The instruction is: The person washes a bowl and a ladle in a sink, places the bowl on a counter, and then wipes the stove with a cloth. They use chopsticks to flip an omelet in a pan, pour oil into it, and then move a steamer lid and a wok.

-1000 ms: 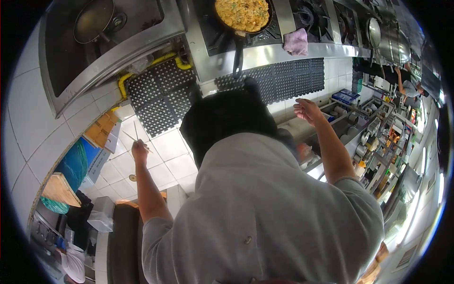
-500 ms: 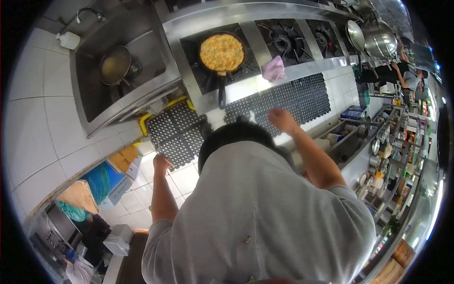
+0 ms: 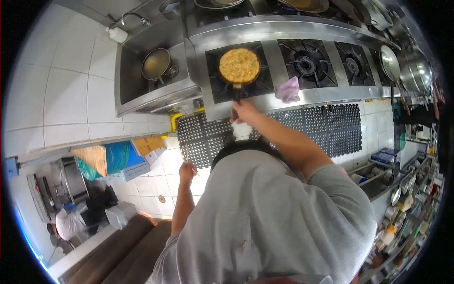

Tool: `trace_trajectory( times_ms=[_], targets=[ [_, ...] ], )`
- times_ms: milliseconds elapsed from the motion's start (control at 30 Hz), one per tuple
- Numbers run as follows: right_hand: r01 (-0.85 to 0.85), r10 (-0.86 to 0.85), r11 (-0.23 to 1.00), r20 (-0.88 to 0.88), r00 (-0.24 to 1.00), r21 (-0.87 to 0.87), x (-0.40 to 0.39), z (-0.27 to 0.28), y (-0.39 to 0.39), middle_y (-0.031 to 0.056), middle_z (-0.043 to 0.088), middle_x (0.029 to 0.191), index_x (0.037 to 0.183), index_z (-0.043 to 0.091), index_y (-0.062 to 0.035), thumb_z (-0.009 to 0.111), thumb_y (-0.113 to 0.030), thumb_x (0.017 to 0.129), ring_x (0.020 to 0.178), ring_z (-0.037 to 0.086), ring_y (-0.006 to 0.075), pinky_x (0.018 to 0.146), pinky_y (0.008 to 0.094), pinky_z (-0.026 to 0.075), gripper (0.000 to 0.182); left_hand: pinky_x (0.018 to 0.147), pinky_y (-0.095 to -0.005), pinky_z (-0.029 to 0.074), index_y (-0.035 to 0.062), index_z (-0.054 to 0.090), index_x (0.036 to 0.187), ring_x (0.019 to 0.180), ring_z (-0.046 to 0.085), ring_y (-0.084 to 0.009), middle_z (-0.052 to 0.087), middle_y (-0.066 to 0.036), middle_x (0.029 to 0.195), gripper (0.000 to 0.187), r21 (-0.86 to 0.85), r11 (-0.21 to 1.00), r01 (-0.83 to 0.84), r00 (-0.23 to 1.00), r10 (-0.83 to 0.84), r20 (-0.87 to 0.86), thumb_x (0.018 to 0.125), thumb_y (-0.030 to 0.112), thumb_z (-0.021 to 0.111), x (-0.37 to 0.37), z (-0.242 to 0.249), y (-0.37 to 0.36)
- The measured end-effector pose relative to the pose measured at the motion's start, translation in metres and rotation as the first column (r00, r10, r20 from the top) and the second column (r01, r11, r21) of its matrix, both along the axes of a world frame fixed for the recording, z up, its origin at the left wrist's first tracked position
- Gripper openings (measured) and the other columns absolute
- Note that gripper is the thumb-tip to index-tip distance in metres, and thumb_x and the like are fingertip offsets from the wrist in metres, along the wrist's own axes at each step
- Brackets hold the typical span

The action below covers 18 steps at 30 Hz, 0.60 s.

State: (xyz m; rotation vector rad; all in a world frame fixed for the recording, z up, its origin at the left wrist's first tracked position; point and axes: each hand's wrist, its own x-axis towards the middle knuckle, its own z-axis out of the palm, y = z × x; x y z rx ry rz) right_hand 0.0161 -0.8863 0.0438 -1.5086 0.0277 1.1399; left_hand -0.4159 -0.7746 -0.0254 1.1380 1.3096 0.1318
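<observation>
A frying pan (image 3: 238,86) with a round golden omelette (image 3: 239,65) filling it sits on the left front burner of the stove. My right hand (image 3: 245,112) is closed round the pan's dark handle, near its end. Low at the left, away from the stove, my left hand (image 3: 187,171) has its fingers closed on a thin stick-like utensil (image 3: 195,173), too small to make out. To the right of the pan, a crumpled pink cloth (image 3: 288,90) lies on the stove's front edge.
A metal sink (image 3: 124,90) at the left holds another pan (image 3: 156,64). Pans and pots stand at the back and right of the stove (image 3: 269,60). Black perforated mats (image 3: 312,125) cover part of the floor. Another person (image 3: 69,224) is at the far lower left.
My right hand has moved left to the pan handle and closed round it. The view has shifted, so the stove and sink appear farther right.
</observation>
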Motion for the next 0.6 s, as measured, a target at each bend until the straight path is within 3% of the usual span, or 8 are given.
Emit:
trace_trajectory(
  times_ms=[167,200,267,333,500,533,567,600],
  targets=[
    [-0.184,0.184,0.983,0.077,0.98,-0.005,0.018,-0.012,-0.033,0.0058,0.065,0.073,0.096,0.06,-0.0032,0.051,-0.035,0.109,0.064,0.07,0.02,0.047,0.0358,0.049,0.036,0.045,-0.0341,0.047,0.0094,0.053,0.084,0.057,0.057,-0.0186,0.057,-0.007,0.071,0.021,-0.239,0.934,-0.264,0.963,0.268,-0.017,0.103,0.017,0.05,-0.115,-0.061,-0.093],
    [-0.257,0.257,0.966,0.017,0.966,-0.014,0.02,-0.003,-0.038,0.0066,0.066,0.074,0.094,0.06,-0.0033,0.051,-0.034,0.109,0.063,0.07,0.0204,0.047,0.0361,0.049,0.035,0.046,-0.0372,0.049,0.0085,0.055,0.084,0.061,0.061,-0.0205,0.059,-0.007,0.073,0.022,0.139,0.981,0.136,0.95,-0.089,-0.3,0.103,0.02,0.049,-0.113,-0.043,-0.125],
    [-0.196,0.198,0.98,0.081,0.977,-0.032,0.021,-0.017,-0.039,0.0077,0.066,0.075,0.096,0.06,-0.0035,0.051,-0.034,0.109,0.062,0.068,0.0207,0.047,0.0364,0.049,0.035,0.057,-0.0376,0.056,0.0054,0.064,0.085,0.066,0.067,-0.026,0.068,-0.012,0.074,0.015,0.182,0.823,0.537,0.766,-0.386,-0.515,0.093,0.018,0.062,-0.117,-0.022,-0.155],
    [-0.126,0.131,0.991,0.153,0.98,-0.044,0.035,-0.02,-0.042,0.0087,0.067,0.077,0.098,0.06,-0.0036,0.052,-0.035,0.109,0.06,0.067,0.021,0.047,0.0368,0.05,0.034,0.062,-0.0382,0.056,0.0048,0.067,0.083,0.068,0.067,-0.0301,0.07,-0.015,0.075,0.012,0.469,0.531,0.706,0.672,-0.293,-0.681,0.088,0.015,0.065,-0.143,-0.054,-0.189],
    [-0.126,0.134,0.99,-0.147,0.98,0.06,0.046,-0.003,-0.047,0.01,0.068,0.086,0.104,0.058,-0.0056,0.058,-0.035,0.106,0.052,0.059,0.0203,0.053,0.0355,0.053,0.029,0.06,-0.0405,0.054,0.0044,0.067,0.083,0.065,0.065,-0.0325,0.068,-0.015,0.075,0.009,0.503,0.647,0.573,0.805,-0.33,-0.493,0.088,0.012,0.064,-0.133,-0.067,-0.19],
    [-0.081,0.084,0.996,-0.286,0.955,0.023,0.044,0.01,-0.048,0.0094,0.066,0.084,0.1,0.058,-0.0061,0.06,-0.035,0.105,0.048,0.054,0.0183,0.052,0.0333,0.052,0.03,0.057,-0.0403,0.053,0.0048,0.065,0.084,0.062,0.063,-0.0307,0.066,-0.013,0.073,0.009,0.435,0.736,0.519,0.83,-0.31,-0.464,0.09,0.011,0.063,-0.121,-0.056,-0.188],
    [-0.022,0.049,0.995,-0.289,0.956,0.097,0.04,-0.007,-0.046,0.0051,0.06,0.075,0.097,0.057,-0.0077,0.062,-0.037,0.104,0.047,0.047,0.0145,0.046,0.0297,0.046,0.03,0.049,-0.0374,0.049,0.007,0.059,0.089,0.058,0.059,-0.0245,0.061,-0.008,0.071,0.01,-0.022,0.988,-0.15,0.961,0.14,-0.236,0.097,0.013,0.058,-0.095,-0.041,-0.177],
    [-0.024,0.05,0.995,-0.29,0.956,0.092,0.033,-0.017,-0.047,0.0051,0.06,0.075,0.097,0.057,-0.0077,0.062,-0.037,0.104,0.047,0.047,0.0145,0.046,0.0297,0.046,0.03,0.046,-0.0337,0.046,0.0086,0.053,0.092,0.057,0.056,-0.019,0.056,-0.005,0.072,0.011,-0.063,0.998,-0.005,0.961,-0.013,-0.275,0.101,0.015,0.055,-0.088,-0.036,-0.163]
  ],
)
